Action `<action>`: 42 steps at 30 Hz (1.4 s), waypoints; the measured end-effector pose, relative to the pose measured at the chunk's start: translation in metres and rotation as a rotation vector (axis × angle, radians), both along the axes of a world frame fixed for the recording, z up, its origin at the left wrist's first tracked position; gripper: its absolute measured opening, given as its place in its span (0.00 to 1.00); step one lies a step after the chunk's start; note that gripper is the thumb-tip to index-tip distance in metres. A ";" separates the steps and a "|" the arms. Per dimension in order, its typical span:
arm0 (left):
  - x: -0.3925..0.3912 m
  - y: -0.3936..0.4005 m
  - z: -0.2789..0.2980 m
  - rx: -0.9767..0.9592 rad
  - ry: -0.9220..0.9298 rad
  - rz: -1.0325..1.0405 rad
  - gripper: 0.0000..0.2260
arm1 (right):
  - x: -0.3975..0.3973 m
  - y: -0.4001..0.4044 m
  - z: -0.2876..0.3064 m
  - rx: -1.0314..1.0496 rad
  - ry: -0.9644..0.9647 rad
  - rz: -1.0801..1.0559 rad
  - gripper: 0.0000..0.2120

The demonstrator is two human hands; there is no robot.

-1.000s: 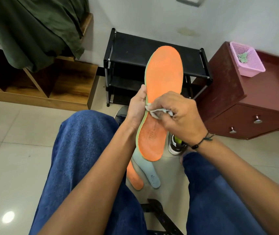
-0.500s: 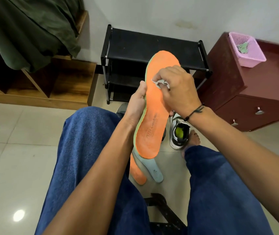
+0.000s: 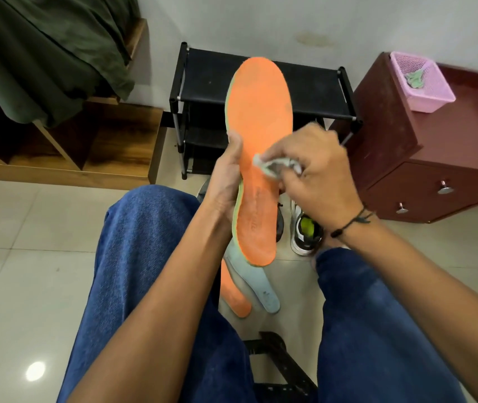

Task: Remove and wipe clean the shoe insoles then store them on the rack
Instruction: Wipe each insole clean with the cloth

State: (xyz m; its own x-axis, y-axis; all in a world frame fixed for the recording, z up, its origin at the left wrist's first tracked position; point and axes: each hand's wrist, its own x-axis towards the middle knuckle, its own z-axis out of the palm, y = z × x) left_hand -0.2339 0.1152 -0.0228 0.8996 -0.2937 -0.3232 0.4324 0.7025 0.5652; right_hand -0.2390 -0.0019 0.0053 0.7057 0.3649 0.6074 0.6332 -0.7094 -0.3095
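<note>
My left hand (image 3: 226,175) grips the left edge of an orange insole (image 3: 259,117) held upright in front of me, toe end up. My right hand (image 3: 316,173) pinches a small pale wipe (image 3: 272,165) and presses it against the insole's middle. Behind the insole stands the black shoe rack (image 3: 313,85) against the wall. On the floor between my knees lie another orange insole (image 3: 236,298) and a pale grey-blue insole (image 3: 258,283). A white and black shoe (image 3: 304,231) with a yellow-green inside stands on the floor under my right wrist.
A dark red cabinet (image 3: 441,158) stands at the right, with a pink basket (image 3: 422,81) on top. A wooden shelf unit (image 3: 66,146) with a green cloth (image 3: 43,53) draped over it is at the left. My legs in blue jeans fill the foreground.
My right hand wiped up toward the insole's toe end, then came back down to its middle. The left hand has kept its hold on the insole.
</note>
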 end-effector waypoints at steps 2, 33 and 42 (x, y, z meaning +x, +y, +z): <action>0.001 0.000 -0.002 0.000 -0.011 -0.007 0.31 | 0.019 -0.003 0.015 0.037 -0.038 -0.083 0.05; 0.005 0.002 0.000 0.121 0.095 0.044 0.16 | 0.058 -0.011 -0.002 -0.090 -0.068 -0.131 0.04; 0.012 0.012 -0.007 0.099 0.138 0.096 0.13 | 0.024 0.011 -0.040 0.018 0.051 -0.159 0.05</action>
